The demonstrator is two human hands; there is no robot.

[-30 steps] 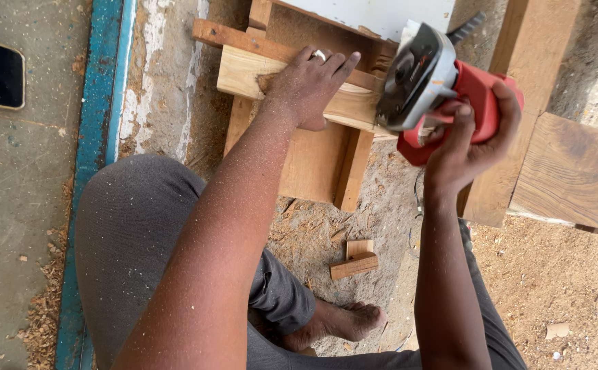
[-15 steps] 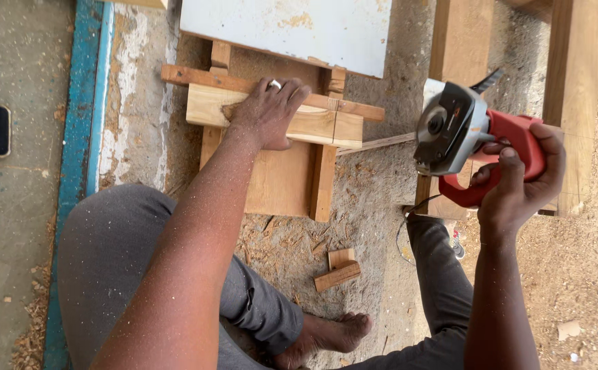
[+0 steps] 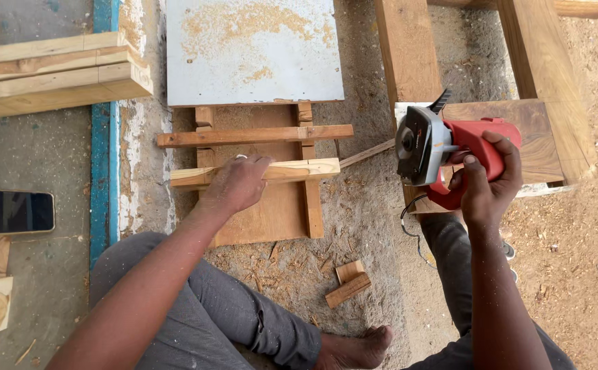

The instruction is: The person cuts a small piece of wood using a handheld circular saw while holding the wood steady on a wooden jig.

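Observation:
My left hand (image 3: pixel 236 183) presses down on a pale wooden strip (image 3: pixel 292 170) that lies across a brown wooden board (image 3: pixel 271 212) on the sandy ground. A second, darker strip (image 3: pixel 258 136) lies parallel just beyond it. My right hand (image 3: pixel 487 181) grips the red body of a power tool (image 3: pixel 443 147) with a grey head, held in the air to the right of the strips, clear of the wood. Its black cord (image 3: pixel 412 226) hangs below.
A white panel dusted with sawdust (image 3: pixel 251 51) lies past the board. Thick timber beams (image 3: pixel 408 48) run at the upper right. Stacked planks (image 3: pixel 52 72) sit at the upper left, a dark phone (image 3: pixel 11 212) at the left, small offcuts (image 3: pixel 347 281) near my foot (image 3: pixel 357 349).
My right hand has carried the power tool away to the right, off the pale strip. My view has pulled back, revealing the white panel and stacked planks. My left hand stays on the strip.

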